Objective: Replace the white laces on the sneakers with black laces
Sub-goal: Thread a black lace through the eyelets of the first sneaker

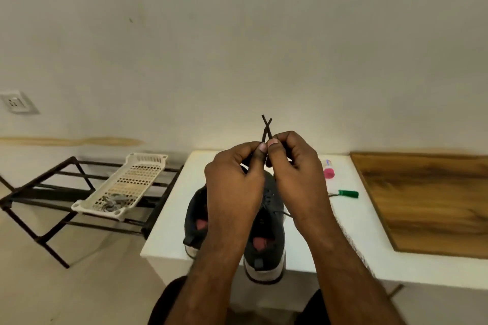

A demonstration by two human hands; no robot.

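Two dark grey sneakers with pale soles stand side by side on the white table (169,219), heels toward me. The left sneaker (195,219) is half hidden by my left forearm. The right sneaker (266,240) carries a black lace through its eyelets. My left hand (232,182) and my right hand (295,166) are raised above the shoes, thumbs touching. Each pinches one end of the black lace (266,128), and the two tips cross in an X just above my fingers. No white lace is visible on the shoes.
A white perforated plastic tray (148,163) with a pale tangle in it lies on a black metal rack (52,192) to the left. A pink-capped tube (328,169) and a green-handled tool (348,193) lie on the table's right part. A wooden board (427,200) covers the far right.
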